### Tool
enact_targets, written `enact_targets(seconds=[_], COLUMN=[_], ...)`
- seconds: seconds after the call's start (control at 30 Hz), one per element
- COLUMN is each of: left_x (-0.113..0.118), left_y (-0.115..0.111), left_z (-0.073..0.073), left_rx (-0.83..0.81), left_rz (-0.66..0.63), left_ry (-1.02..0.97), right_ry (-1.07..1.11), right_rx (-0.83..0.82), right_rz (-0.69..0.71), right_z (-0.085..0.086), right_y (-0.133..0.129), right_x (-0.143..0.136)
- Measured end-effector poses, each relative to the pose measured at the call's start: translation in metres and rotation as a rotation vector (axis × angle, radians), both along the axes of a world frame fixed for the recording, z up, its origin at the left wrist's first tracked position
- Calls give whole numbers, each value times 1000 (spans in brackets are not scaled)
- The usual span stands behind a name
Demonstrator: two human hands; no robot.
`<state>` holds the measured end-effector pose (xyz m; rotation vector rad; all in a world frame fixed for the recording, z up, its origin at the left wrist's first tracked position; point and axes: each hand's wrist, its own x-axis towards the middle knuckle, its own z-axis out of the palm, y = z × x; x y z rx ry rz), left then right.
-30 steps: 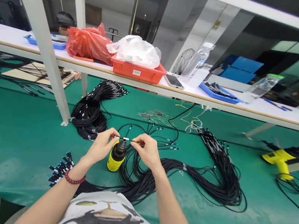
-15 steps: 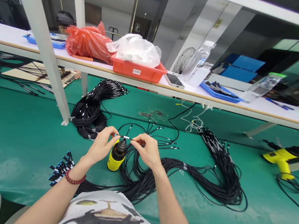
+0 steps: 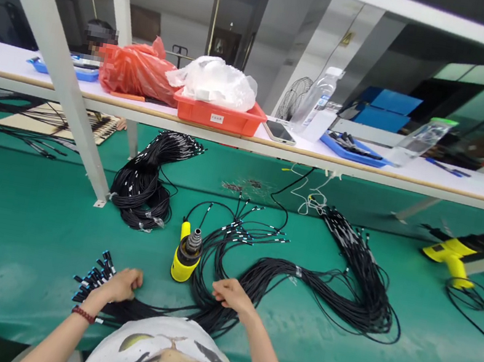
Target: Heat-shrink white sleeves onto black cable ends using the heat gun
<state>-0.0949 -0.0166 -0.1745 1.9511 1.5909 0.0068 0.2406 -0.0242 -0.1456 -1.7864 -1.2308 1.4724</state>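
My left hand point(image 3: 123, 285) is low over the near left of the bench, fingers curled, beside the blue-tipped ends point(image 3: 91, 279) of a bundle of black cables. What its fingers hold, if anything, is hidden. Just below the wrist lies a cable end with a white label point(image 3: 99, 321). My right hand point(image 3: 231, 296) is pinched over the thick cable bundle point(image 3: 272, 274); I cannot make out what is between its fingertips. Between and beyond both hands, a yellow heat gun point(image 3: 184, 264) stands with its stepped metal nozzle pointing up. More labelled cable ends point(image 3: 242, 231) fan out behind it.
A second cable coil point(image 3: 142, 188) lies by the shelf post point(image 3: 86, 160). Another yellow heat gun point(image 3: 453, 256) rests at the right. The shelf above holds a red tray point(image 3: 220, 118), a phone point(image 3: 280, 132), bottles and a blue tray point(image 3: 354, 153). Another person sits beyond the shelf, far left.
Both hands have come down and towards me from above the heat gun's nozzle, where they held a black cable stretched between them. The left has also moved left.
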Motion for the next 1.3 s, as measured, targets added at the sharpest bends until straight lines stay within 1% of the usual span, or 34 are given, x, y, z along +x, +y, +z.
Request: enact_targets(seconds=[0.03, 0.07, 0.13, 0.23, 0.33, 0.47, 0.6, 0.67, 0.77, 0.87, 0.93, 1.13, 1.3], left_x=[-4, -6, -8, -6, -6, -9, -12, -14, -16, -18, -19, -16, -7], left_y=[-6, -11, -18, -20, -20, -24, -26, -27, -28, -29, -30, -31, -34], left_z=[-9, -14, -19, -17, -14, -9, -6, -8, -15, -22, -25, -20, -14], left_rx=[-15, -17, -11, 3, 24, 41, 48, 49, 50, 77, 99, 146, 175], left_rz=[-23, -50, -106, -167, -189, -213, -235, -250, -276, -272, -267, -300, -251], left_ry=[29, 50, 85, 129, 154, 157, 172, 182, 187, 201, 207, 220, 228], right_ry=[26, 51, 97, 143, 159, 150, 152, 149, 129, 102, 87, 63, 26], right_rx=[0, 7, 30, 59, 86, 124, 162, 179, 204, 225, 237, 259, 291], right_rz=[24, 44, 72, 111, 158, 236, 343, 388, 429, 454, 471, 536, 595], right_z=[-4, -7, -11, -13, -13, -8, 0, 3, 6, 7, 8, 11, 11], right_y=[-3, -5, -4, 1, 4, 2, -2, -3, -4, -5, -5, -7, -9], right_x=[-1, -1, -4, -10, -16, -20, -20, -20, -21, -22, -23, -25, -25])
